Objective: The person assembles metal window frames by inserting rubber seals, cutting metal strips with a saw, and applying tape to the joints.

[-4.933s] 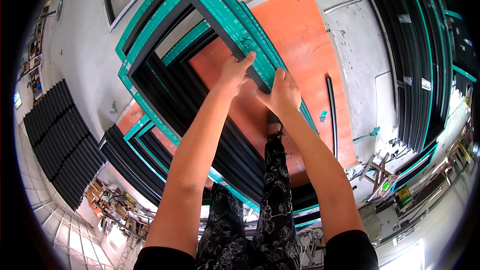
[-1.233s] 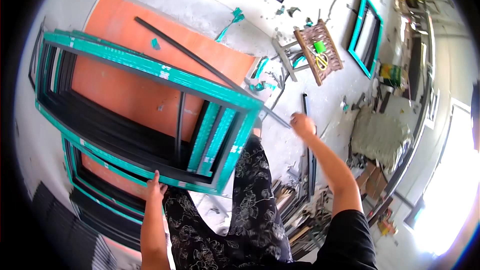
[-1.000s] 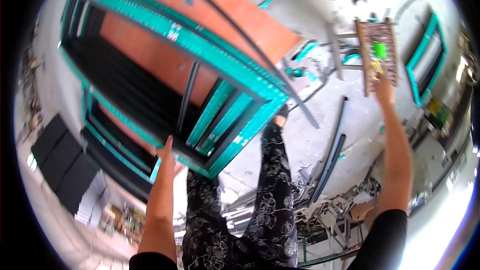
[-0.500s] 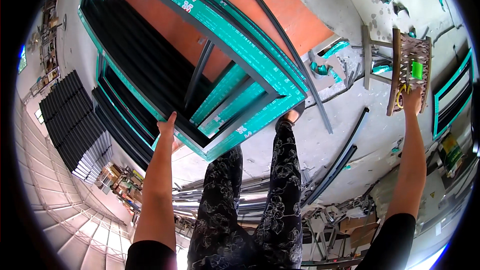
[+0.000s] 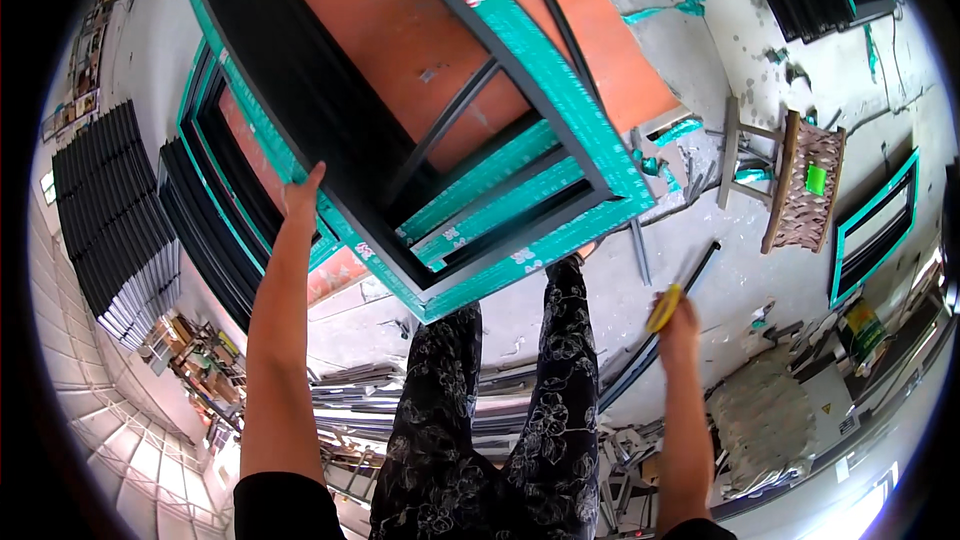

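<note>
A large dark window frame (image 5: 590, 110), faced with teal protective film, is tilted in front of me. My left hand (image 5: 303, 195) grips its near left side bar, thumb on top and the other fingers partly hidden. In my right hand (image 5: 680, 325), over the floor to the right of the frame, is a yellow ring-shaped object (image 5: 664, 308). It looks like a roll of tape, but motion blurs it and its kind is not certain. The woven-seat stool (image 5: 808, 185) stands farther right, with a bright green piece (image 5: 816, 179) on its seat.
Orange sheeting (image 5: 620, 60) lies beyond the frame. More teal-edged frames (image 5: 215, 110) stand at left beside stacked black profiles (image 5: 110, 210). Another small frame (image 5: 880, 225) lies at right. Long metal bars (image 5: 640, 370) and film scraps lie on the floor near my legs.
My right hand has lifted the yellow ring-shaped object off the stool and brought it left, toward me. My left hand still grips the window frame, which appears shifted slightly and more tilted.
</note>
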The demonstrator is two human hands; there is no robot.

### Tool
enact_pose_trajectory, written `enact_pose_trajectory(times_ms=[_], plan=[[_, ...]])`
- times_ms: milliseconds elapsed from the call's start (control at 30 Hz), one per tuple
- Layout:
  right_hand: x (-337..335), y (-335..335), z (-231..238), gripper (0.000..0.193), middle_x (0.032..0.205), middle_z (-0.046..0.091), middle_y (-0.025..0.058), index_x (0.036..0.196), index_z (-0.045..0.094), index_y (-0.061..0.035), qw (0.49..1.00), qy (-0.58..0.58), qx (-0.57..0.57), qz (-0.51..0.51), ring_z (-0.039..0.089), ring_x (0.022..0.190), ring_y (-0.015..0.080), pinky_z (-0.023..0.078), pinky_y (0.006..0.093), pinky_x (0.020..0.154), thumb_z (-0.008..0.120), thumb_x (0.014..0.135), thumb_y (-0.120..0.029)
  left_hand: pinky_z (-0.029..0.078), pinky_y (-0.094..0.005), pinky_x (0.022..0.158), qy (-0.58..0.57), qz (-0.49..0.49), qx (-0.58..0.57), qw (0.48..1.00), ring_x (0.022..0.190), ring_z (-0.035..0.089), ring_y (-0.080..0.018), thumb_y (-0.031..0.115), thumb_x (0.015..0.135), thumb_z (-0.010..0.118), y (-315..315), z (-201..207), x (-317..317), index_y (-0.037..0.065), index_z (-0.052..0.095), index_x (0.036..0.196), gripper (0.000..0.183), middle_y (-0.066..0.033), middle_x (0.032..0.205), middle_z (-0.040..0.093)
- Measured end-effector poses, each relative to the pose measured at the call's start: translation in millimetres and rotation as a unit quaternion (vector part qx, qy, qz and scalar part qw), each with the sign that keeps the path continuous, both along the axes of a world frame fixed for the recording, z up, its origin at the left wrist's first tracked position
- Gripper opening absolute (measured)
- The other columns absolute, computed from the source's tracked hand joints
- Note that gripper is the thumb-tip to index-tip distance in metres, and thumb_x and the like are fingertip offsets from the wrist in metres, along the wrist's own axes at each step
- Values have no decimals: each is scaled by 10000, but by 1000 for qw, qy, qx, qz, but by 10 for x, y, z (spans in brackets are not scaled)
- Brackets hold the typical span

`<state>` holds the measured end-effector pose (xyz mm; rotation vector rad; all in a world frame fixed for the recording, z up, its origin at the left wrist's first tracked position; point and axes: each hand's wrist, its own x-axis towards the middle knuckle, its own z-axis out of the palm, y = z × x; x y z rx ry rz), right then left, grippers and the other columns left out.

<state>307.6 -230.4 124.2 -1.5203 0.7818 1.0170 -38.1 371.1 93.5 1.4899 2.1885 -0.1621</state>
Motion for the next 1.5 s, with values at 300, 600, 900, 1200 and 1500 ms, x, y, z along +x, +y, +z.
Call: enact_pose_trajectory(times_ms=[300,600,900,1200,1500], plan=[[-1526,1760,-277,555,1092,606,89,1331,410,-29,988,-25,28,-148,604,923,199,527,333,774,716,893,-177,458,-445,989,2,-43,1,999,1178,554,-435,553,667,780,-157,110,230,-155,367,1282,1025,-342,1264,535],[-862,1154,-280,558,1067,644,90,1284,434,-80,988,-107,-71,-89,673,879,240,590,367,664,765,837,-135,474,-495,944,5,17,-20,1000,1077,589,-483,541,657,764,-1153,375,762,-158,400,1201,958,-356,1123,590],[249,225,-353,532,1055,655,113,1268,437,-9,982,-161,-101,-10,669,901,225,575,339,764,749,843,-76,487,-474,917,-44,128,-69,988,1073,594,-421,476,660,779,-2373,584,1260,-95,430,1123,814,-287,1129,584],[1558,-22,-499,594,1102,635,119,1319,433,55,955,-246,-151,69,653,935,199,527,275,797,757,837,-73,456,-471,965,-73,241,-139,958,1146,545,-438,542,680,777,-3440,259,1847,-106,338,1213,948,-319,1224,532],[2683,173,-897,479,1037,646,102,1181,544,34,871,-409,-225,156,621,916,167,492,271,802,784,829,-185,513,-457,849,-282,400,-134,862,1064,580,-310,340,735,846,-3485,233,2530,-68,326,1247,836,-237,1271,495]])
